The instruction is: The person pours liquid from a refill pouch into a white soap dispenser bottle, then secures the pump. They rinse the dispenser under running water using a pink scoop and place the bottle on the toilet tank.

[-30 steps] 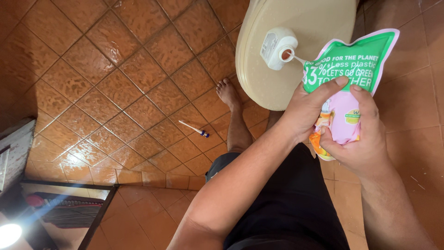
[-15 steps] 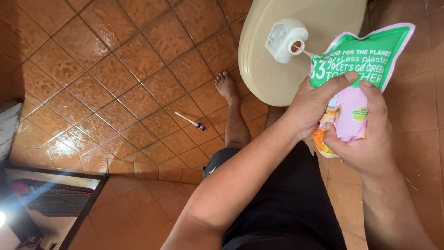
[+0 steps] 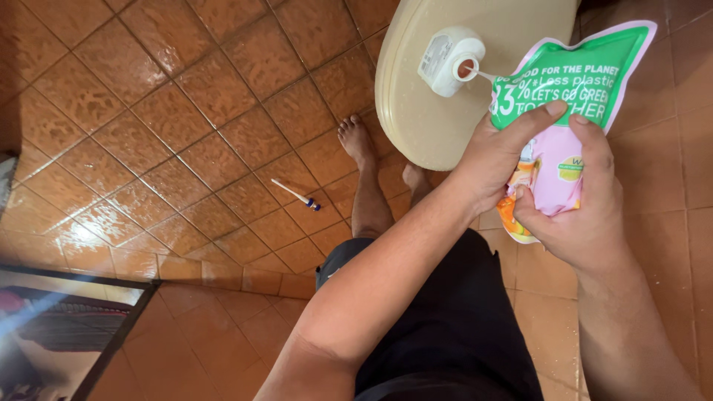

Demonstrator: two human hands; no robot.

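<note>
A soft refill pouch (image 3: 570,96), green across its top and pink lower down, is being held tilted over the far right of the scene, its corner spout sending a thin stream into the open neck of a white bottle (image 3: 448,59). The bottle is standing upright on a round beige bench (image 3: 423,126), just left of the pouch.

Both hands are squeezing the pouch. The left hand (image 3: 496,160) is gripping its left side, thumb stretched up over the green band. The right hand (image 3: 579,212) is wrapping the lower pink part from the near side, forefinger reaching up to the green band, fingers curled and pressing in.

The pouch is looking limp and crumpled where it is gripped, so it is probably light by now and yielding; its glossy film may be slippery. Holding it low on the body with both hands, as here, seems the safest grip, since pressing near the spout could jerk the stream off the narrow neck. The bottle looks light and easy to tip.

Below, the person's bare feet (image 3: 355,145) are standing on glossy brown floor tiles (image 3: 186,96), and a small white pen-like thing with a blue tip (image 3: 295,194) is lying on the floor to the left.
</note>
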